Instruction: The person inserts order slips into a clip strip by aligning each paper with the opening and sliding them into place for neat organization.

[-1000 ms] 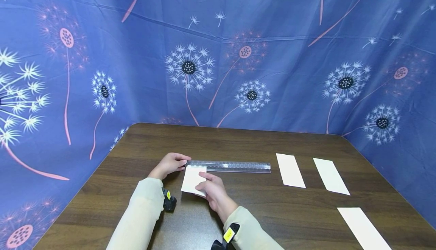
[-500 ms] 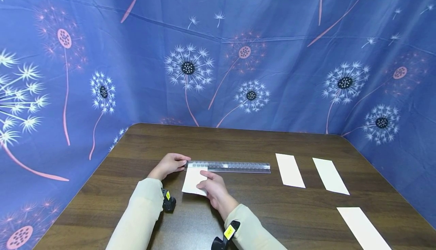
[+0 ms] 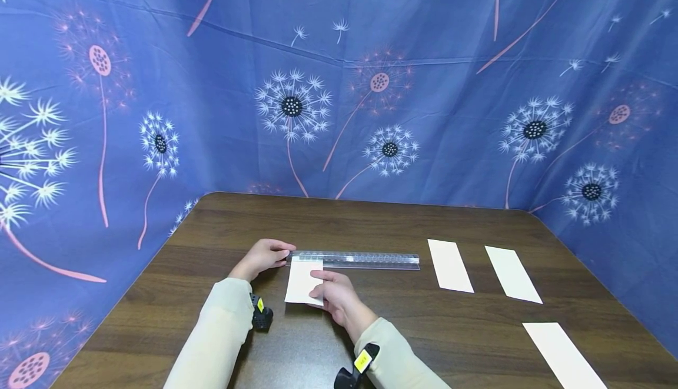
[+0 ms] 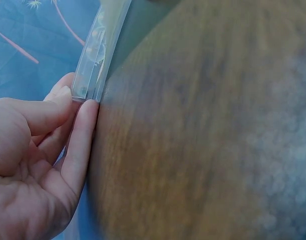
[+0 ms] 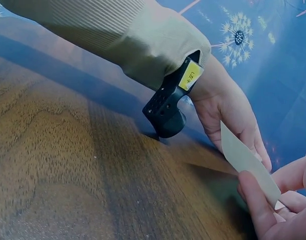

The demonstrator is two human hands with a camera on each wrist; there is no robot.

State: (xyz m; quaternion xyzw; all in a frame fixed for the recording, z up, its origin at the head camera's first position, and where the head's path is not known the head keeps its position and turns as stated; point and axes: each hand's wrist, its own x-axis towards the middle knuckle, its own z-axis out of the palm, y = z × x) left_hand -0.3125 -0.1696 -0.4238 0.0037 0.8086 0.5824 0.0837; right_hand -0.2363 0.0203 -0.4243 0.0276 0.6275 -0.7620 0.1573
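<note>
My left hand (image 3: 263, 258) pinches the left end of a long, clear, ruler-like plastic strip (image 3: 371, 259). In the left wrist view, the thumb and fingers meet at the end of the strip (image 4: 95, 55). A white piece of paper (image 3: 304, 283) is pinched between the thumb and fingers of my right hand (image 3: 341, 299). Its far edge meets the strip's left part and seems to show through the clear plastic. The right wrist view has the paper (image 5: 248, 162) tilted above the table, the right fingers on its near end and the left hand (image 5: 228, 107) beyond.
Three white paper rectangles lie apart on the right: one sheet (image 3: 450, 265) nearest the strip, another sheet (image 3: 514, 274) beside it, and a third sheet (image 3: 564, 353) closer to the front. The brown wooden table (image 3: 402, 330) ends at a blue dandelion-patterned cloth (image 3: 450, 112).
The paper has shifted slightly to the right and straightened against the strip, with my right hand moving along with it. My left hand keeps its place on the strip's end.
</note>
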